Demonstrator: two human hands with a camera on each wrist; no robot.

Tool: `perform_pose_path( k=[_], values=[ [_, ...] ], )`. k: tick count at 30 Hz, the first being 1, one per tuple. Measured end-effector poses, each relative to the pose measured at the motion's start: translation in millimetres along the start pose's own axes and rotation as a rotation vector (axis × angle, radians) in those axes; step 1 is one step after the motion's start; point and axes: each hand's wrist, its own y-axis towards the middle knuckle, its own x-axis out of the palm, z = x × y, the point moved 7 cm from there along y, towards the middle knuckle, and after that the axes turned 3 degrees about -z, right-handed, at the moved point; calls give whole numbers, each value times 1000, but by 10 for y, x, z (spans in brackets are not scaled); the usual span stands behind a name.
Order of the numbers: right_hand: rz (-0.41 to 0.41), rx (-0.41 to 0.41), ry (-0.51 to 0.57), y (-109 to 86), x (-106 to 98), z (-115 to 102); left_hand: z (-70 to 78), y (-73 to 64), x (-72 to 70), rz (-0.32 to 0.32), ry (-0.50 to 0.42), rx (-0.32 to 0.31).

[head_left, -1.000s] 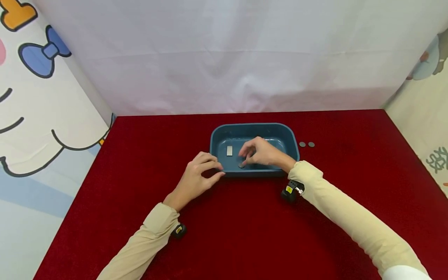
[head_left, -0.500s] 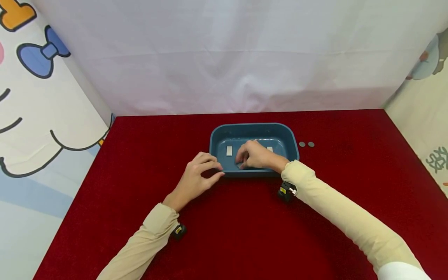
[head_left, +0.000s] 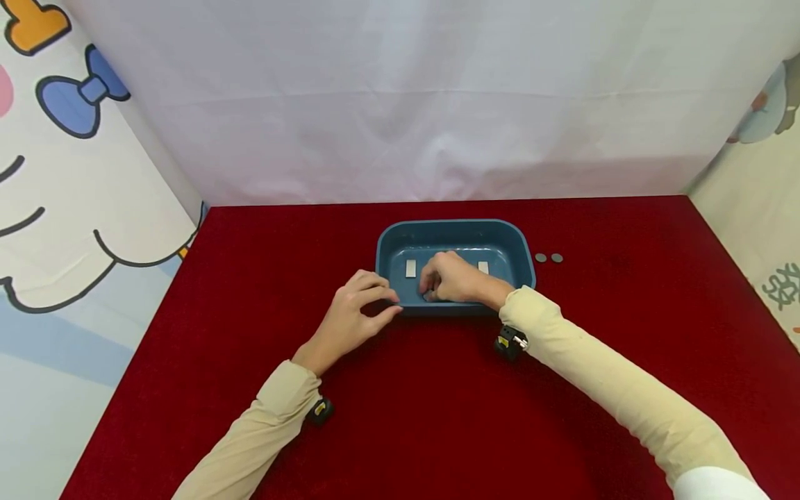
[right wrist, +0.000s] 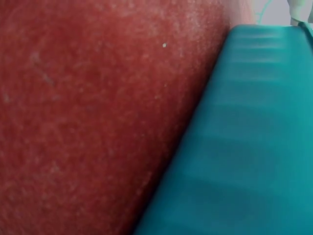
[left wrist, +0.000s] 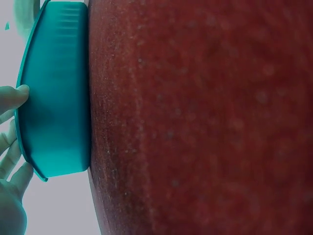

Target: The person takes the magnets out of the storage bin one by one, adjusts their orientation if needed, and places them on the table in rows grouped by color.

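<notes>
A blue rectangular plastic basin (head_left: pixel 455 310) lies on the red-covered table. With fingertips and thumb at the rim, my left hand (head_left: pixel 345 318) grips its front left corner; the left wrist view also has the thumb on the outer side of the basin (left wrist: pixel 55 98). My right hand (head_left: pixel 457 278) reaches inside over the front wall, fingers bent down close to the floor and pinching a small grey disc, now mostly hidden under them. Two white rectangular pieces (head_left: pixel 410 269) lie on the basin floor, one on either side of the right hand.
Two more small grey discs (head_left: pixel 548 257) lie side by side on the red cloth (head_left: pixel 437 410), just right of the basin. A white curtain (head_left: pixel 437 104) hangs behind the table. Printed panels stand at left and right.
The right hand has shifted slightly left and down inside the basin, uncovering the right-hand white piece and covering the disc. The left hand has stayed at the corner.
</notes>
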Motion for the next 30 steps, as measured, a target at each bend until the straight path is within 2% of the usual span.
perform_pose_path(
  k=[9, 18, 30],
  values=[
    [-19, -5, 44, 3, 22, 28, -1, 0, -2, -10, 7, -7],
    [52, -72, 139, -72, -64, 12, -6, 9, 9, -17, 0, -12],
    [91, -81, 230, -257, -168, 31, 8, 18, 2, -15, 5, -17]
  ],
)
